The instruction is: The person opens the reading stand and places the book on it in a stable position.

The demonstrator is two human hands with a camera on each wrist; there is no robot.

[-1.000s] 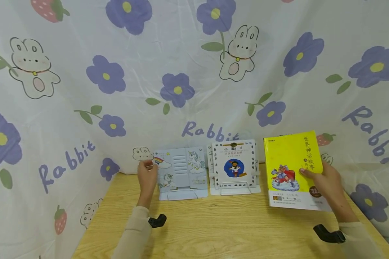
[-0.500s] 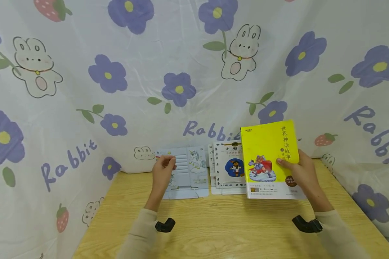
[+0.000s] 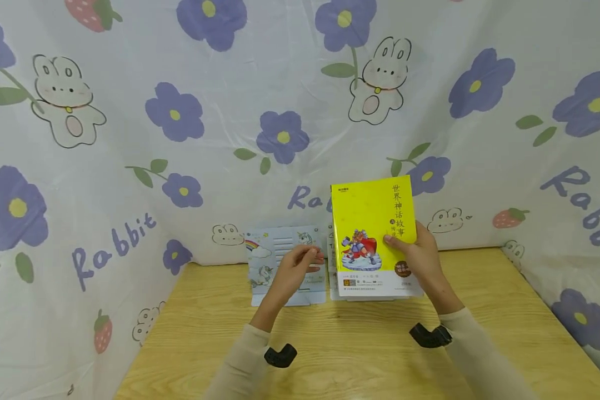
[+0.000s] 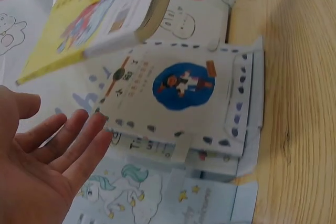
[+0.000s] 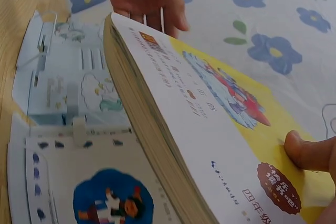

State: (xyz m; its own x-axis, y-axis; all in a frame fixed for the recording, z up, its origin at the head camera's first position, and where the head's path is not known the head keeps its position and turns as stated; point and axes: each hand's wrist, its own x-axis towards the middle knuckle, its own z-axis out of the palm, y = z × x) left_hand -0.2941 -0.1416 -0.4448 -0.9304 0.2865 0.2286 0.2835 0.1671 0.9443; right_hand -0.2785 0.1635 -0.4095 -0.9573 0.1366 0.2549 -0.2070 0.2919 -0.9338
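A thick yellow and white book is held up by my right hand, its thumb on the front cover and the other fingers behind. Below and behind it, a white picture book with a blue round picture leans on a book stand. My left hand hovers before the pale blue unicorn book stand. In the left wrist view its fingers are spread and relaxed, holding nothing. A gap separates them from the yellow book.
The two stands sit side by side at the back of the wooden table. Behind them hangs a white curtain printed with flowers and rabbits. A black wrist mount sticks out from each sleeve.
My right hand has carried the yellow book leftward and slightly up, so it now covers the white picture book in the head view. My left hand has moved right, off the unicorn stand's left edge.
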